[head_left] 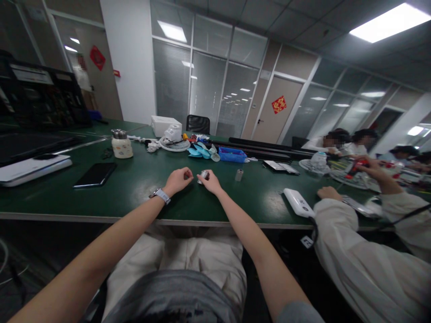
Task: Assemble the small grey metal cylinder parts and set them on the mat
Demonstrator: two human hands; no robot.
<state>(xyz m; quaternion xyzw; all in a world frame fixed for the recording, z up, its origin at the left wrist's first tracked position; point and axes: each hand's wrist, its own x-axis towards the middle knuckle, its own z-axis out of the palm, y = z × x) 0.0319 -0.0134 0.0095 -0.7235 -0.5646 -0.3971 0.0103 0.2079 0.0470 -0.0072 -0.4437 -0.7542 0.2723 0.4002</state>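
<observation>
Over the green table (141, 197), my right hand (210, 183) grips a small silvery-white object (203, 176); its exact kind is too small to tell. My left hand (178, 181), with a watch (160, 194) on its wrist, is just to the left. Its fingers are curled together, and anything between them is hidden. A narrow gap separates the two hands. To the right of my right hand, a small grey metal cylinder (239, 175) stands upright on the table.
A dark phone (94, 175) and cream jar (121, 144) are at left. Behind my hands are a blue basket (232, 155), light-blue fan blades (200, 151) and a white fan grille (174, 144). A white power bank (298, 202) lies near a co-worker's sleeve (340, 215) at right.
</observation>
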